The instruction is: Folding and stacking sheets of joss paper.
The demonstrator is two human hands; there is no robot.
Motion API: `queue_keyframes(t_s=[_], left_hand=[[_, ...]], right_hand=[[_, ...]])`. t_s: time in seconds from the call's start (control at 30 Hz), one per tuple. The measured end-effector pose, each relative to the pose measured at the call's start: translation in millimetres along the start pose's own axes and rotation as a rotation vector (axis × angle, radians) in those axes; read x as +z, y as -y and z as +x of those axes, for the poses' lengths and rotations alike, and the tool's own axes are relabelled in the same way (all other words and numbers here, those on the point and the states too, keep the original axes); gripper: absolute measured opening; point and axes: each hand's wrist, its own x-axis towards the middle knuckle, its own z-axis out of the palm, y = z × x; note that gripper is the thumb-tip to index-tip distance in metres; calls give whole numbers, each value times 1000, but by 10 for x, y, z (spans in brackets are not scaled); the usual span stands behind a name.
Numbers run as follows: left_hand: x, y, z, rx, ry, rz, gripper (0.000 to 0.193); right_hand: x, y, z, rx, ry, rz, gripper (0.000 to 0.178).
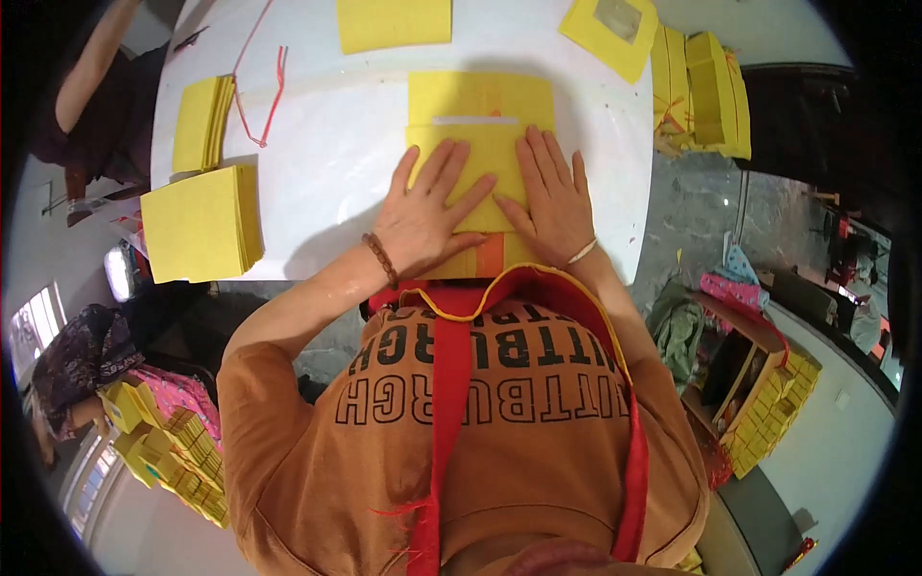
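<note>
Flat on the white table in front of me lies a yellow paper piece [480, 91], apparently folded or layered, with a narrow white strip [475, 120] across its upper part. An orange strip [490, 257] shows at its near end. My left hand [427, 206] presses on its left side, palm down with fingers spread. On the right side rests my right hand [557, 202], also flat, fingers apart. Neither hand grips anything; both touch the yellow paper, and they hide part of its middle.
Stacks of yellow paper [197, 226] sit at the table's left edge. A red cord [279, 91] lies near them. Farther off are another yellow sheet [394, 24] and a yellow piece with a pale window [615, 19]. Tied yellow bundles [706, 91] stand to the right; another person's arm [91, 67] shows far left.
</note>
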Motion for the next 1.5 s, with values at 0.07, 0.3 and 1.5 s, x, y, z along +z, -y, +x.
queue_keyframes(t_s=[0.07, 0.3, 1.5], left_hand=[[48, -3, 20, 56, -8, 42, 68], [100, -206, 88, 172, -125, 389, 39], [823, 2317, 1112, -319, 144, 378, 56]], right_hand=[[0, -17, -22, 45, 37, 8, 67], [-15, -68, -57, -3, 45, 27, 64], [105, -142, -152, 75, -113, 520, 42]])
